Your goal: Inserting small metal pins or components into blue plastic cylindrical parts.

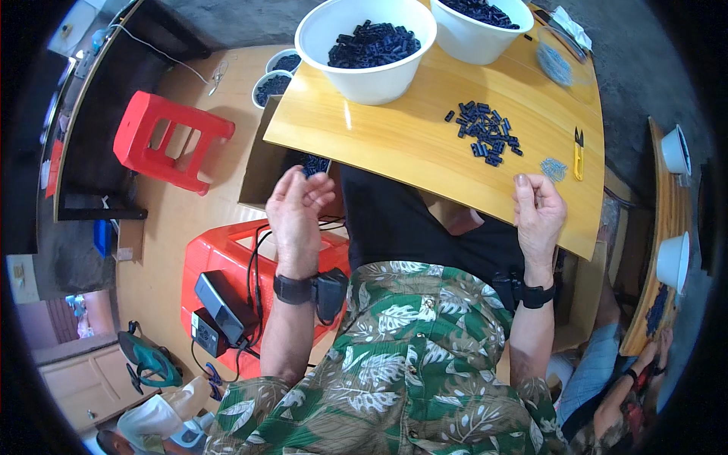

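My left hand [297, 220] is raised left of the table's front edge, beside a cardboard box [256, 171] holding dark plastic parts [312, 164]. Its fingers are loosely bent and apart, and I see nothing between them. At the front edge of the yellow wooden table [394, 144], my right hand [541, 216] is closed, thumb against curled fingers. Whatever it may hold is too small or hidden. Close to it lie a small pile of thin silvery metal pieces [553, 169] and yellow-handled snips [578, 155]. A loose heap of small black plastic parts [485, 133] lies farther in.
Two white bowls of black parts [366, 83] [485, 47] stand at the back. A clear dish of metal pieces [557, 64] sits back right. Red stools [171, 140] [216, 250] stand left, the nearer bearing black devices and cables. Another person's hands [656, 349] work at a right-hand bench.
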Tool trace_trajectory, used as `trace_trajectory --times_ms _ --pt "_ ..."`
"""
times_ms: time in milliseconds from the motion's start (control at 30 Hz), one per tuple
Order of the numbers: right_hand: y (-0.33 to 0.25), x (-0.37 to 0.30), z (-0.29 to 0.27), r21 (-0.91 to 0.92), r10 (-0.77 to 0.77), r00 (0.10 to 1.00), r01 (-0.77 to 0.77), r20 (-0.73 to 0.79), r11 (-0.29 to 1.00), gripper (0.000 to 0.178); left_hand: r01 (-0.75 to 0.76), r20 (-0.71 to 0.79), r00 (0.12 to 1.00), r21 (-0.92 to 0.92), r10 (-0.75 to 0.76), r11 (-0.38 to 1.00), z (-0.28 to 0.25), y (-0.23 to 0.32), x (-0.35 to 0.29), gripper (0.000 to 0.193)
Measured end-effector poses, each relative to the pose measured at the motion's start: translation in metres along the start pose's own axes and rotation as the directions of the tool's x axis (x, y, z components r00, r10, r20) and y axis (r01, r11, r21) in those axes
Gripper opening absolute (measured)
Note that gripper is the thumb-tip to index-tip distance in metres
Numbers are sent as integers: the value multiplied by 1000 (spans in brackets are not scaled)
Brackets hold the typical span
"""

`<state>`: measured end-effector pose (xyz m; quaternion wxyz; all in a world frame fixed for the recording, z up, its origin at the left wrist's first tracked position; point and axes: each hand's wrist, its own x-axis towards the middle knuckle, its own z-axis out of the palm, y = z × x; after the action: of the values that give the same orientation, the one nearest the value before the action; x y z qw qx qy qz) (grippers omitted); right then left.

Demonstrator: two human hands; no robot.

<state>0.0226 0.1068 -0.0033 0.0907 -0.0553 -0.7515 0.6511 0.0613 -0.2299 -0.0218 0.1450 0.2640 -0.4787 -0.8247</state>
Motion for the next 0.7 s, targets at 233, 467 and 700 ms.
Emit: trace_trajectory --times_ms 233,467,700 --pt "3 1 6 -5 -17 1000 17 -11 1000 12 -129 -50 990 58 132 990 -10 14 9 41" --pt "-20 8 23 -289 -274 958 288 86 913 7 -171 259 960 243 106 955 53 4 -45 23" --pt "-15 17 27 -432 -328 933 360 149 827 8 -210 467 881 243 75 947 88 -8 -80 19"
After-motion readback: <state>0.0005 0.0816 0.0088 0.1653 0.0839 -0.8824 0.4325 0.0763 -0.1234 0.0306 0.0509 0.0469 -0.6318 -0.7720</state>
